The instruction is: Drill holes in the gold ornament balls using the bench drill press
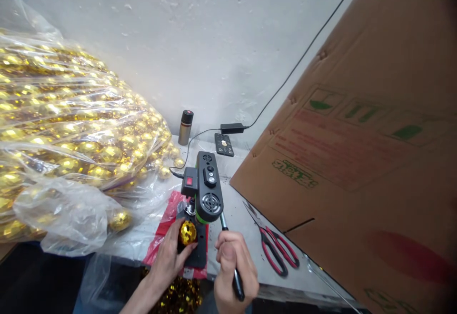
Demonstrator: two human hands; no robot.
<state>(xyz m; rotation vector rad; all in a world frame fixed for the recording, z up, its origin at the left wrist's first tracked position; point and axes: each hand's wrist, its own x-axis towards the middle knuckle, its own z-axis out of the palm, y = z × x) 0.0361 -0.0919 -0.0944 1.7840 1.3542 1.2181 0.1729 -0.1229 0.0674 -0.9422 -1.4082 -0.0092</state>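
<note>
A small black bench drill press (210, 181) with a red switch stands at the table's front, its dark base (198, 257) resting on red plastic. My left hand (167, 252) pinches a shiny gold faceted ball (188, 232) between thumb and fingers, over the base and close to the drill head. The ball's underside is hidden. My right hand (233, 269) is wrapped around the drill press's feed lever (238, 285), whose metal rod runs up to the machine's right side. The drill bit itself cannot be made out.
A clear plastic bag (82, 128) full of gold balls fills the left. Red-handled scissors (273, 247) lie beside a large cardboard box (350, 161) at right. Behind the machine are a spray can (185, 127), a phone (224, 144) and a power adapter (232, 128) with its cable against the wall.
</note>
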